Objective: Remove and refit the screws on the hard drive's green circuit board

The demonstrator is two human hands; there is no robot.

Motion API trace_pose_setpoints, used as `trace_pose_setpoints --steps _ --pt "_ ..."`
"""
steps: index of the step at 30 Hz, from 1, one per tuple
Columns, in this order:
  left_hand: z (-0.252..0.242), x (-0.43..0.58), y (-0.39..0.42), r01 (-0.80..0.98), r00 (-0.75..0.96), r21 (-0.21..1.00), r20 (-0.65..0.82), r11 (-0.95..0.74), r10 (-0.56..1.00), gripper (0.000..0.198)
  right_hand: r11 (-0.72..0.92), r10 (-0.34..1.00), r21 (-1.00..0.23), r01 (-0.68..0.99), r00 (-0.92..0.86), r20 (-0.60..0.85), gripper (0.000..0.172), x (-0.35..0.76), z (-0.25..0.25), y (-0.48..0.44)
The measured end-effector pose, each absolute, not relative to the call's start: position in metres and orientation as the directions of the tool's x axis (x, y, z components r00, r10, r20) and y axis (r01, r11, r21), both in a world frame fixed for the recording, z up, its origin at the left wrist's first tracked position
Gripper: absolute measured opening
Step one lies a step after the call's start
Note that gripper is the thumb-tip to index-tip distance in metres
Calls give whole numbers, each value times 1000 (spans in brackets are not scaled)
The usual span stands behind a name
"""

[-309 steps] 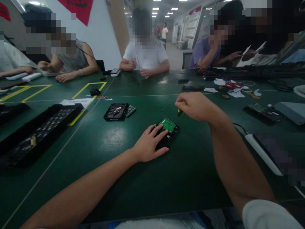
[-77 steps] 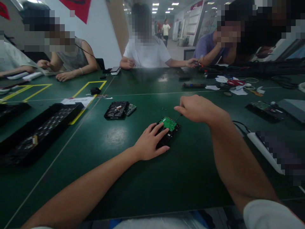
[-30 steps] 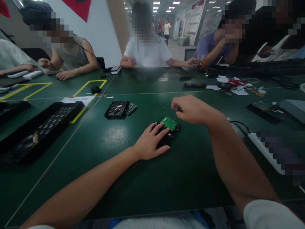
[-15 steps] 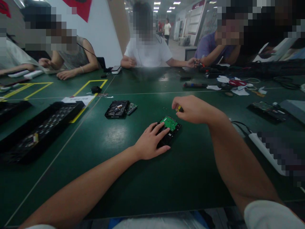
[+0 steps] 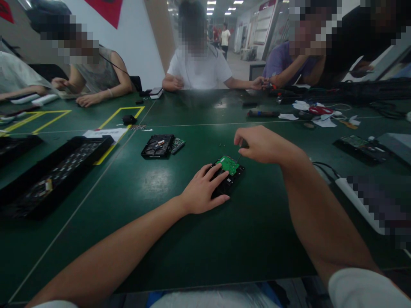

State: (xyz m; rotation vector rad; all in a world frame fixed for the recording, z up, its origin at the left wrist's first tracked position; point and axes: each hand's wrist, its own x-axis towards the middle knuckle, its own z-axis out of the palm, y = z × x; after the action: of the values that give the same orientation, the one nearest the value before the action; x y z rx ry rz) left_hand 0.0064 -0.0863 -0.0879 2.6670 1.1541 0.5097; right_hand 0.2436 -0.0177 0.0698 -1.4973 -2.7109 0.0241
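A black hard drive (image 5: 236, 179) with a green circuit board (image 5: 230, 164) on its upper face lies on the table in front of me. My left hand (image 5: 205, 188) rests on it with the fingers spread, pressing over the drive and part of the board. Above the board's right edge, my right hand (image 5: 255, 145) is closed around a screwdriver (image 5: 239, 158). Its handle is mostly hidden by my fingers, and the thin shaft points down to the board's right edge. A few tiny screws (image 5: 222, 145) lie just beyond the drive.
Further left sit another hard drive (image 5: 157, 146) and a loose circuit board (image 5: 178, 146). A long black tray (image 5: 19, 182) holds small parts. To the right are a third drive (image 5: 361, 149) and a white device (image 5: 359, 205) with a cable. Several people sit across the table.
My right hand has turned slightly around the screwdriver, so the yellow on its handle no longer shows. My left hand and the hard drive have stayed in place.
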Motion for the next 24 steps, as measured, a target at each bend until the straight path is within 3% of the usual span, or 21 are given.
trace_pose_setpoints --steps 6,12,16,21,24 --pt "-87 6 -87 667 637 307 236 -679 734 84 314 948 81 946 -317 26 41 240 71 -21" --pt "-87 7 -87 675 637 293 230 -677 736 85 451 892 24 892 -451 34 21 242 71 -20" --pt "-87 7 -87 669 638 300 237 -680 733 84 463 885 13 886 -463 42 27 239 68 -20" --pt "-86 6 -87 676 640 291 225 -677 735 85 312 947 90 946 -317 45 38 238 69 -22" --pt "-85 6 -87 683 643 278 209 -676 736 85 342 938 91 935 -345 20 33 239 72 -23"
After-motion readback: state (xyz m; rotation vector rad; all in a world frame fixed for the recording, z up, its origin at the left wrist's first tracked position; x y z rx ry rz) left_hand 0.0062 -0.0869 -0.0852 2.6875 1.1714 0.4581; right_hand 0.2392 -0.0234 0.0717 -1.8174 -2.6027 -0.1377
